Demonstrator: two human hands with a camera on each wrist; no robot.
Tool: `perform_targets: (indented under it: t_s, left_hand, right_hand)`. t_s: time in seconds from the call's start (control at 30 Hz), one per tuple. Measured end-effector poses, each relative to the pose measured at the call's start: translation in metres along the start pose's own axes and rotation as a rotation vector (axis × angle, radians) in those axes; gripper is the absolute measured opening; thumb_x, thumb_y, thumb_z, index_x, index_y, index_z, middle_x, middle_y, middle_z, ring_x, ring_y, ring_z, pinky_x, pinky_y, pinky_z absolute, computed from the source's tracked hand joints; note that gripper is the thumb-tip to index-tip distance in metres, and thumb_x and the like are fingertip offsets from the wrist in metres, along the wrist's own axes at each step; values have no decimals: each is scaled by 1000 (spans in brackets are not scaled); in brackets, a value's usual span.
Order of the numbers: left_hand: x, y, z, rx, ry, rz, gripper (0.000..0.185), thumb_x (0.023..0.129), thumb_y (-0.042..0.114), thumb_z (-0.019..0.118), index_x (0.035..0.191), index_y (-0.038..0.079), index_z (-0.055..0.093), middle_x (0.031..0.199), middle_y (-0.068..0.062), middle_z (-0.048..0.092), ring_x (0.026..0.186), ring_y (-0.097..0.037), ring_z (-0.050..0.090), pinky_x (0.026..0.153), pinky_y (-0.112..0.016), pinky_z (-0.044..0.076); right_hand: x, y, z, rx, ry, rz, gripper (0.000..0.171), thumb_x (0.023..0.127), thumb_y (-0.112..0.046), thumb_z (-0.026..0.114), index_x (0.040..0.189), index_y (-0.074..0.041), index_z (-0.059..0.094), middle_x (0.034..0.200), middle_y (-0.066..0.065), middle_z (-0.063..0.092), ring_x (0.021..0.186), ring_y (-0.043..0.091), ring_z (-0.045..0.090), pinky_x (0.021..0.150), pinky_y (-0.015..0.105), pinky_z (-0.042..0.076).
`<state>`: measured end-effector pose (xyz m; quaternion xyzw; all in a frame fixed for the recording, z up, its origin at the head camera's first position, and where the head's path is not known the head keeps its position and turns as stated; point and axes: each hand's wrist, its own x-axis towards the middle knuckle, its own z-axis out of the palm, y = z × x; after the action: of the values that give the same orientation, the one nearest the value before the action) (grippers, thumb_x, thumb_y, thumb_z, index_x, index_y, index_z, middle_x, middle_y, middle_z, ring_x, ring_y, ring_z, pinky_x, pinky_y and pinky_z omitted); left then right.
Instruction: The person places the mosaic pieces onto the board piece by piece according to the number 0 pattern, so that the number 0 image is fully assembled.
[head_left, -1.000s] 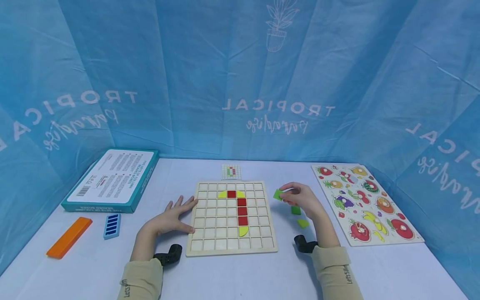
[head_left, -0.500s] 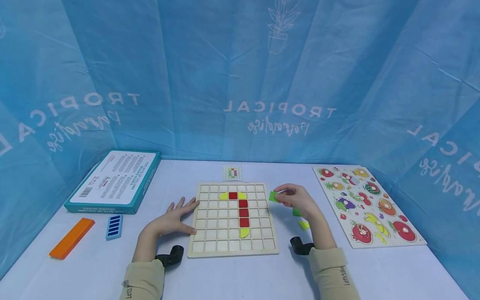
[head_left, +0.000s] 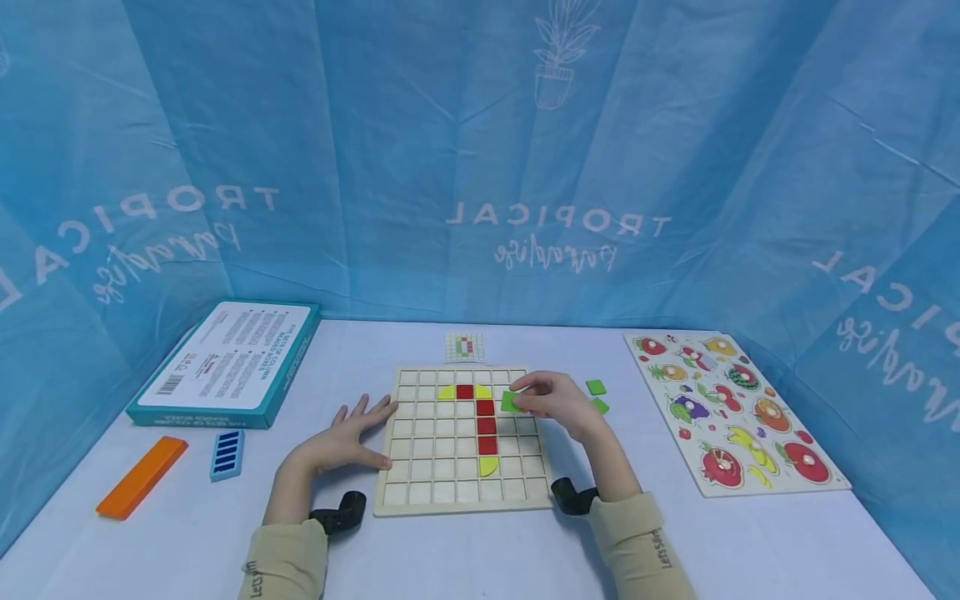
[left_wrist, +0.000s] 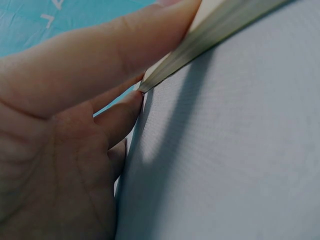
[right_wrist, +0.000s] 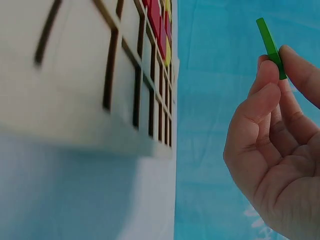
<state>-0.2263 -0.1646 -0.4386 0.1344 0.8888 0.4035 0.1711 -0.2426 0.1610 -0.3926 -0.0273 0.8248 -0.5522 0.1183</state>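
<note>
**Green tile held over the grid board, right of the red column**

I am pinching a green square tile (head_left: 512, 402) between the thumb and fingertips of my right hand (head_left: 551, 402). In the head view the tile is sitting over the wooden grid board (head_left: 465, 496), in the upper right part of the grid, just beside the red squares (head_left: 485, 423) that are running down the board's middle column. The right wrist view is showing the tile edge-on (right_wrist: 270, 46), clamped between my thumb and forefinger, with the board off to the side of it; from these views I cannot tell whether the tile is touching the board or hanging clear above it.

My left hand (head_left: 341, 440) is lying flat on the white table (head_left: 480, 558) with its fingers straight and spread, the fingertips pressing against the board's left edge. The left wrist view is confirming the contact: a finger (left_wrist: 95, 55) is lying along the board's rim.

On the board, yellow-green curved pieces (head_left: 446, 390) are flanking the top red square, and another one (head_left: 487, 465) is sitting below the bottom red square.

Two loose green tiles (head_left: 596, 387) are lying on the table right of the board, near my right hand. A small pattern card (head_left: 463, 347) is lying just behind the board. Farther right is a fruit puzzle board (head_left: 731, 412). At the left are a teal box (head_left: 225, 362), a blue ribbed piece (head_left: 226, 454) and an orange bar (head_left: 140, 477).
</note>
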Motion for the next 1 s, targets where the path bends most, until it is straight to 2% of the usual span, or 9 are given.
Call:
perform_targets:
  t_s: [0.3,0.5,0.73,1.0]
  left_hand:
    - [0,0,-1,-7,-13,3,102,61,33,79,144,5,28,152,-17,12,139,-40,-10,110,-55,-14]
    - [0,0,-2,-12,-12,-3,102,61,32,79,145,6,28,153,-16,12,139,-39,-11,110,-55,-14]
    - [-1,3,-2,-19,-13,3,102,61,31,80,144,5,28,153,-16,12,139,-39,-10,110,-54,-14]
    - [-1,3,-1,-21,-13,3,101,61,31,80,144,5,28,152,-16,12,139,-39,-10,110,-55,-14]
  right_hand:
    - [1,-6,24,-25,-102,-42,17,82,-12,68,97,-4,68,84,6,61,78,24,60,75,38,54]
    - [1,-10,38,-66,-166,-70,12,82,-9,67,92,-2,68,85,7,60,73,16,60,72,33,56]
    - [-2,-10,50,-238,-234,-87,3,79,-7,68,83,-7,68,74,1,63,64,14,57,61,28,52]
    - [-8,-10,59,-375,-246,-100,13,75,0,71,75,-12,65,67,0,61,61,14,55,58,25,48]
